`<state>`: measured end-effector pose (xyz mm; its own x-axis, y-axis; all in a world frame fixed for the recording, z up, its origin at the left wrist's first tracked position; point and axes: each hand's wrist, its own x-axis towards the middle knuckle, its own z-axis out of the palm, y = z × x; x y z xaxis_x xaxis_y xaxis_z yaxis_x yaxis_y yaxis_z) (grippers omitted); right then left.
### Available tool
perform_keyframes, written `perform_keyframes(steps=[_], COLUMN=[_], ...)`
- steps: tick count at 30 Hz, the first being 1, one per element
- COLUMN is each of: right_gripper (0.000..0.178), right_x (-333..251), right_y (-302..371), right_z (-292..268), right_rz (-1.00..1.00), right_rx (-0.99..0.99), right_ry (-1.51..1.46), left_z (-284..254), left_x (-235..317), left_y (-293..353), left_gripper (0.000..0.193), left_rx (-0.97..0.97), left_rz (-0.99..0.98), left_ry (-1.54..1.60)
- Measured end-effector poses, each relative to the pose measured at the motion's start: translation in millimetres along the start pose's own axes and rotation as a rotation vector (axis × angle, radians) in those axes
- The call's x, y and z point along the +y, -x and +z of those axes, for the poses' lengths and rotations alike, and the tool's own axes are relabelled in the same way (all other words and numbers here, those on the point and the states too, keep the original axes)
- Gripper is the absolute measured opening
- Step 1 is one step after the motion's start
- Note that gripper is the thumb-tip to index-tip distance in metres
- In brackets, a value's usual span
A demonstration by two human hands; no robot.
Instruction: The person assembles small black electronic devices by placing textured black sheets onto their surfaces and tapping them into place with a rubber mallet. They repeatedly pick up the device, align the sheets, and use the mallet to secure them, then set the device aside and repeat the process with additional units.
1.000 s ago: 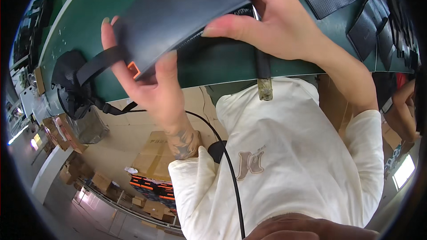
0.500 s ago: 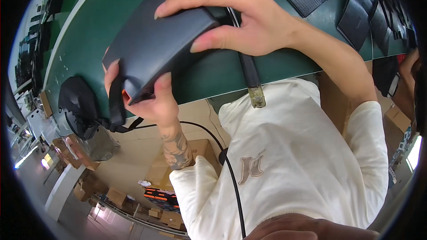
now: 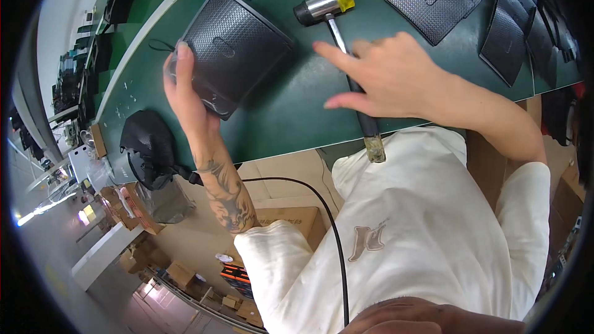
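A black box-like case (image 3: 232,46) with a textured face and a small oval slot sits on the green table. My left hand (image 3: 185,83) grips its left side, thumb on the near face, the other fingers mostly hidden behind. A thin dark loop sticks out by that thumb. My right hand (image 3: 390,77) is apart from the case, index finger and thumb stretched out and spread, holding nothing I can see. It hovers over the handle of a two-faced mallet (image 3: 325,7), which has a yellow face and a black one. The mallet's handle end reaches past the table's near edge.
Flat textured black panels (image 3: 433,3) lie at the upper right, with more dark pieces beside them. A black bag (image 3: 148,142) sits at the table's left edge. A black cable (image 3: 328,216) hangs across my front. Cardboard boxes (image 3: 288,219) stand below the table.
My right hand has let go of the case and moved right, its fingers spreading. The case has turned, its textured face now showing, and my left hand has shifted up along its side.
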<state>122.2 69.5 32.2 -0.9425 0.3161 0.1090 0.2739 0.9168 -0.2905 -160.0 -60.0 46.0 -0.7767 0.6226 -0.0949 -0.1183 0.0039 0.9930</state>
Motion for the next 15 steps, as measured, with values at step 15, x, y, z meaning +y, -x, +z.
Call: perform_keyframes(steps=[15], right_gripper=[0.058], right_x=[33], right_y=[-27], right_z=[-92], right_rz=[0.228], right_rx=[-0.097], right_ry=[-1.633], left_z=[-3], left_x=[-15], left_y=[-10], left_gripper=[0.047], left_rx=[-0.013], left_rz=[0.154], left_ry=[-0.031])
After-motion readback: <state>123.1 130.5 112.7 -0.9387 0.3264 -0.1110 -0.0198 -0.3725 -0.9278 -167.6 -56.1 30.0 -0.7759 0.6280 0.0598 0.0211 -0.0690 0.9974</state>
